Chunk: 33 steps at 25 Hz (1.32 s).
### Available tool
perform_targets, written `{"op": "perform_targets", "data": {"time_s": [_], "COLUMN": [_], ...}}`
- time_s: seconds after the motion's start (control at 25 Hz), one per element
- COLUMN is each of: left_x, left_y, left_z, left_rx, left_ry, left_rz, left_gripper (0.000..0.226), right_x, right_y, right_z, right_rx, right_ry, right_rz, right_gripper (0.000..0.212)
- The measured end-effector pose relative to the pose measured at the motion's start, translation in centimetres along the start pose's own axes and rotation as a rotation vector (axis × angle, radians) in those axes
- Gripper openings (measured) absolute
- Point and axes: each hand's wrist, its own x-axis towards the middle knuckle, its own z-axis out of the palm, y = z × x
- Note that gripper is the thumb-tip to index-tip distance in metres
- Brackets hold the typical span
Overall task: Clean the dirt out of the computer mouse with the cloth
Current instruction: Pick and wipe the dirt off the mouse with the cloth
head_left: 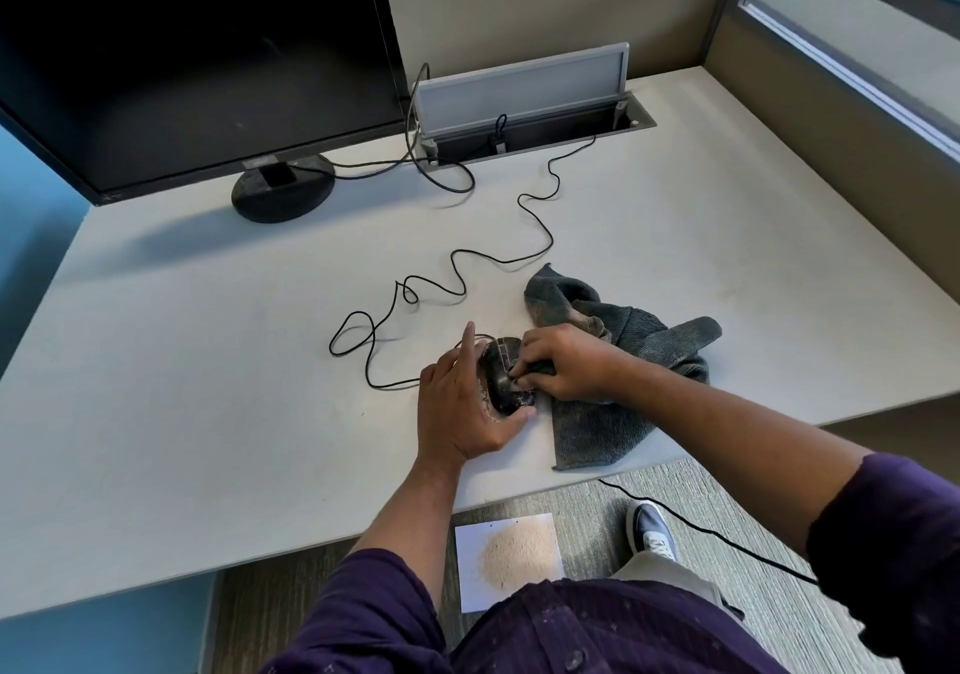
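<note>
Just below frame centre, the left hand (pixel 460 403) cups the small, hard mouse (pixel 501 374) by its sides — light, likely to skid. The right hand (pixel 563 361) pinches the limp cloth (pixel 628 356) against it.

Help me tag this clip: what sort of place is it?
Probably an office cubicle: a monitor on a pale desk, a pop-up cable box set into it, and partition walls with a glazed panel.
</note>
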Motion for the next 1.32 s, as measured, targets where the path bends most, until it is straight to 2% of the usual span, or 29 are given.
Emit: {"op": "perform_targets", "data": {"time_s": [0.12,0.24,0.28,0.4,0.56,0.72,0.84,0.88,1.0,1.16,1.32], "left_x": [0.0,0.0,0.0,0.0,0.0,0.1,0.0,0.1,0.1,0.1,0.2], "left_y": [0.1,-0.1,-0.1,0.0,-0.1,-0.1,-0.2,-0.2,-0.2,-0.2,-0.3], "left_z": [0.0,0.0,0.0,0.0,0.0,0.0,0.0,0.1,0.1,0.1,0.1], "left_rx": [0.009,0.018,0.019,0.011,0.015,0.012,0.022,0.019,-0.004,-0.025,-0.032], "left_ry": [-0.001,-0.017,-0.017,-0.005,-0.021,-0.020,-0.020,-0.015,0.018,0.020,0.001], "left_rz": [0.001,0.003,0.004,-0.003,-0.002,-0.008,-0.007,-0.007,-0.026,-0.040,-0.046], "left_gripper": [0.133,0.133,0.133,0.132,0.133,0.133,0.134,0.133,0.134,0.137,0.138], "right_x": [0.4,0.4,0.6,1.3,1.2,1.7,1.7,2.1,3.6,4.8,5.7], "right_y": [-0.4,-0.9,-0.9,-0.6,-1.3,-1.2,-2.0,-2.1,-2.2,-2.1,-0.8], "right_z": [-0.2,-0.3,-0.4,-0.3,0.0,-0.3,0.1,-0.1,-0.6,-0.4,-0.7], "right_rx": [-0.029,-0.047,-0.059,-0.108,-0.104,-0.155,-0.176,-0.195,-0.199,-0.270,-0.290], "right_ry": [0.057,-0.108,-0.106,0.042,-0.097,-0.035,-0.191,-0.194,-0.082,-0.146,-0.053], "right_rz": [0.026,-0.142,-0.126,0.064,-0.135,-0.030,-0.202,-0.200,-0.098,-0.080,0.073], "right_gripper": [0.012,0.013,0.014,0.017,0.017,0.017,0.019,0.020,0.023,0.024,0.022]}}
